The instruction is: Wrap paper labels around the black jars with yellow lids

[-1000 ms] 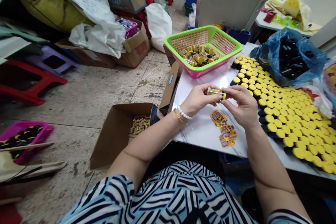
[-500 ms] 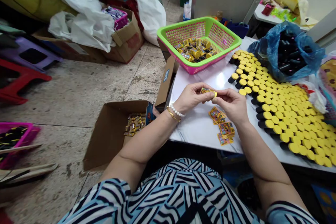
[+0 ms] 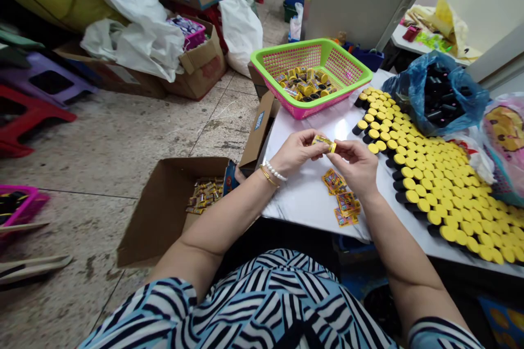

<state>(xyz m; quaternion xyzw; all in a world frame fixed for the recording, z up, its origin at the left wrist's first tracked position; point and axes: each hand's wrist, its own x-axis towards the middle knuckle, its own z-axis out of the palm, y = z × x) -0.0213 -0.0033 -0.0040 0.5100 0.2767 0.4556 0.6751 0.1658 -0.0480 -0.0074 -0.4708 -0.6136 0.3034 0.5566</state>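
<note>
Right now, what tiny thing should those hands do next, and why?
Perhaps the right hand should gently turn the small yellow cylinder: its fingertips are at one end, while the left hand grips the other.

the head camera looks forward and down.

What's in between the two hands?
A small yellow cylinder is between the left hand and right hand, as the head view shows.
</note>
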